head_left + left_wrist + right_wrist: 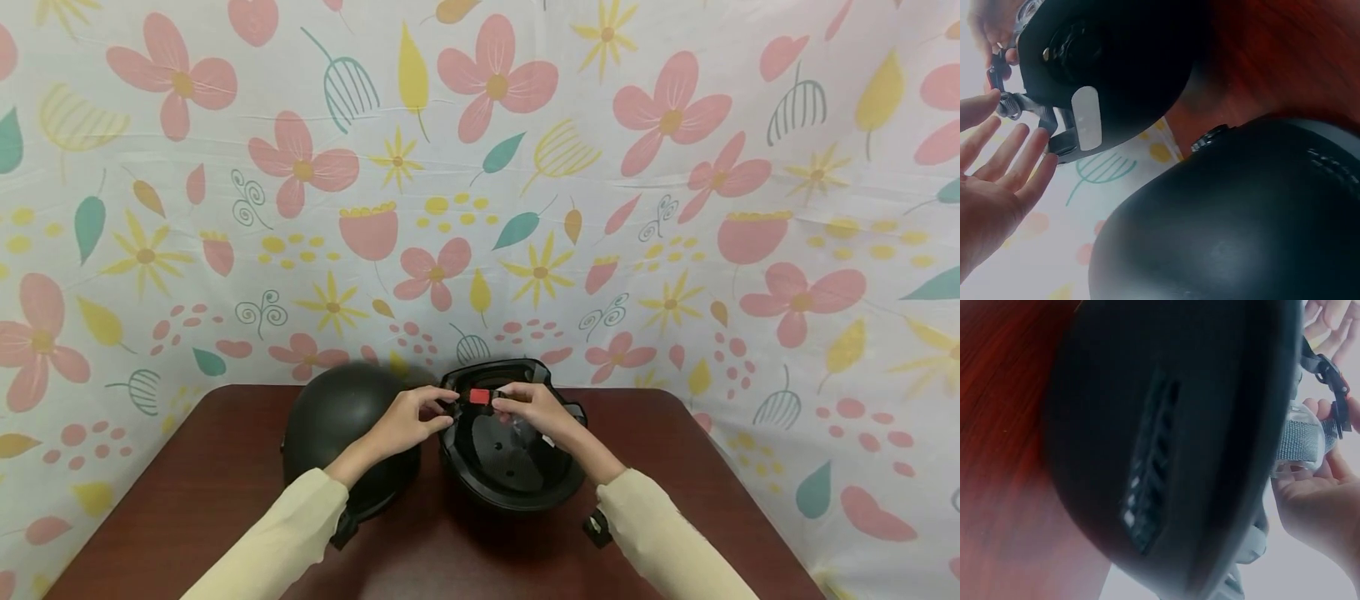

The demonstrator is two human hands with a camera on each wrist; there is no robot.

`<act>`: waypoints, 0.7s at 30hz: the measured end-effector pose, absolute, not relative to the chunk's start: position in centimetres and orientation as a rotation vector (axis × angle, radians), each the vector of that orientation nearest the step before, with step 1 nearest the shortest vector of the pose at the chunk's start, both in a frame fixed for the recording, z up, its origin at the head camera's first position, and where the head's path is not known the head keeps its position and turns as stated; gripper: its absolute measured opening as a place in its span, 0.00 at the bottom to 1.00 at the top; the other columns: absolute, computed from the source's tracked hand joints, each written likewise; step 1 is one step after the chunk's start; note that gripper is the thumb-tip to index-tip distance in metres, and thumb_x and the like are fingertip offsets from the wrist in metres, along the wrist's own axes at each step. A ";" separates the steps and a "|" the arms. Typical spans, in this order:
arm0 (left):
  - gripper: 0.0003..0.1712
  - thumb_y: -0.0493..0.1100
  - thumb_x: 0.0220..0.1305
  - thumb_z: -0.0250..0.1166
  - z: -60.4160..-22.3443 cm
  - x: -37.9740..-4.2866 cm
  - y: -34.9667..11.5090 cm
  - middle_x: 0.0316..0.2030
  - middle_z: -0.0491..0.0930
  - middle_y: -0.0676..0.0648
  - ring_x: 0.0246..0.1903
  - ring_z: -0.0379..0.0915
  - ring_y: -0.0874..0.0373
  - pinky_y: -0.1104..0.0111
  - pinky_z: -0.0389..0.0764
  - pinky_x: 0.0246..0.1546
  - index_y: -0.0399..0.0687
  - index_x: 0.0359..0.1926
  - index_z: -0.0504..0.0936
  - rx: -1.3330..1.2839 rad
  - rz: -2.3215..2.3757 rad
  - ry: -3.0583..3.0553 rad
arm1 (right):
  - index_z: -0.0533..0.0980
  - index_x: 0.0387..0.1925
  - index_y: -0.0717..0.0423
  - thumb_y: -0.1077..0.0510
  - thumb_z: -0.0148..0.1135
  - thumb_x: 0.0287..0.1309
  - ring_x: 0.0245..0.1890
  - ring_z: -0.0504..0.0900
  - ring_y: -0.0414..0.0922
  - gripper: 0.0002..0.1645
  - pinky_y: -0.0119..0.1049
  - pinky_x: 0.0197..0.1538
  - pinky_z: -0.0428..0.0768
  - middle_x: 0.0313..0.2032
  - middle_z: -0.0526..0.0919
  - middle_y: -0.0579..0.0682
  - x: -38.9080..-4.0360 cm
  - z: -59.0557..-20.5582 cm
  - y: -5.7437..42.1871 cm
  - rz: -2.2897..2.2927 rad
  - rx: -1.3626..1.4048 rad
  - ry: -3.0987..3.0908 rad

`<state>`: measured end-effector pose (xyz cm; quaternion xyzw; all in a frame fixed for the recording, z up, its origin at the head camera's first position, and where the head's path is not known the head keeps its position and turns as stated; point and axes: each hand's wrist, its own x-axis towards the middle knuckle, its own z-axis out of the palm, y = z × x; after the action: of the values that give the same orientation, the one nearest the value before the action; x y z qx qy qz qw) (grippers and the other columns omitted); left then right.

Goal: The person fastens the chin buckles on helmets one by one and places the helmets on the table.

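An upturned black helmet (517,498) lies with its hollow inside facing up. Above its opening my right hand (536,407) pinches a red and black strap buckle (478,397) between thumb and fingers. Grey webbing (1300,442) and a clear plastic piece show beside the right fingers in the right wrist view. My left hand (405,421) is at the helmet's left rim, near the buckle's left end. In the left wrist view its fingers (1025,164) are straight and spread, with the tips right at the strap (1038,109).
A second black helmet (337,425), dome up, sits left of the first, under my left forearm. Both are on a dark red-brown table (480,558). Behind its far edge hangs a flower-patterned cloth (480,208). A small black piece (597,529) is beside the right cuff.
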<state>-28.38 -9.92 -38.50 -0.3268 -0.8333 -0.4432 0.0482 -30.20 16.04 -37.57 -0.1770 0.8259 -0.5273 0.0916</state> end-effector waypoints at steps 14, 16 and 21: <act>0.27 0.47 0.61 0.69 -40.8 -27.8 -10.3 0.55 0.80 0.40 0.56 0.74 0.44 0.48 0.74 0.57 0.38 0.58 0.79 -1.040 -1.202 -2.643 | 0.77 0.53 0.61 0.51 0.58 0.67 0.45 0.83 0.51 0.21 0.43 0.52 0.79 0.42 0.85 0.60 -29.8 -38.9 17.1 -1.454 -0.459 2.531; 0.27 0.47 0.61 0.69 -40.9 -27.8 -10.3 0.55 0.80 0.41 0.56 0.74 0.44 0.47 0.74 0.57 0.39 0.58 0.79 -1.038 -1.193 -2.646 | 0.77 0.54 0.60 0.51 0.58 0.67 0.47 0.82 0.52 0.21 0.44 0.52 0.79 0.44 0.84 0.61 -29.8 -39.1 17.2 -1.437 -0.448 2.540; 0.26 0.47 0.61 0.69 -41.1 -27.7 -10.4 0.55 0.80 0.42 0.55 0.74 0.44 0.49 0.75 0.56 0.41 0.58 0.79 -1.033 -1.177 -2.651 | 0.75 0.57 0.64 0.52 0.57 0.68 0.50 0.82 0.55 0.23 0.51 0.55 0.80 0.52 0.82 0.63 -29.7 -39.3 17.5 -1.475 -0.469 2.523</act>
<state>-27.72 -10.36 -41.07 -0.3353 -0.8606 -0.3822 0.0313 -29.69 17.48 -39.33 -0.1578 0.8489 -0.4963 0.0909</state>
